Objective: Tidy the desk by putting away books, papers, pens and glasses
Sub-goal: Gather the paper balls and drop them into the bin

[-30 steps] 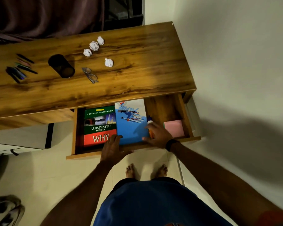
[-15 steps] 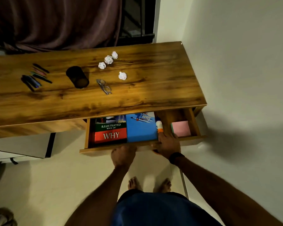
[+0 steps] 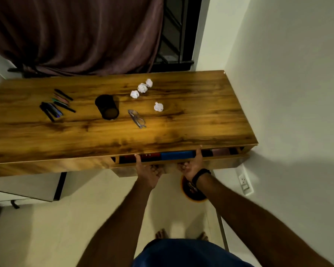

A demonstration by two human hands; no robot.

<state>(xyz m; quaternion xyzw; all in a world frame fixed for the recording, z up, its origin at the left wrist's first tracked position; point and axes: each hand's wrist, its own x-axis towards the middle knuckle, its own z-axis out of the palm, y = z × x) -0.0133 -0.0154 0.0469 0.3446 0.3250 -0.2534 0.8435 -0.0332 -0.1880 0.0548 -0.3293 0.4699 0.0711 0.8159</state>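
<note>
Wooden desk (image 3: 181, 122) under curtain: both hands, left hand (image 3: 148, 173) and right hand (image 3: 191, 166), grip near-shut drawer (image 3: 224, 158) front; glasses (image 3: 137, 118) lie just beyond, left hand nearer.

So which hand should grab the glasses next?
Probably the left hand: the glasses lie just beyond it on the desk, while the right hand sits further along the drawer.
</note>
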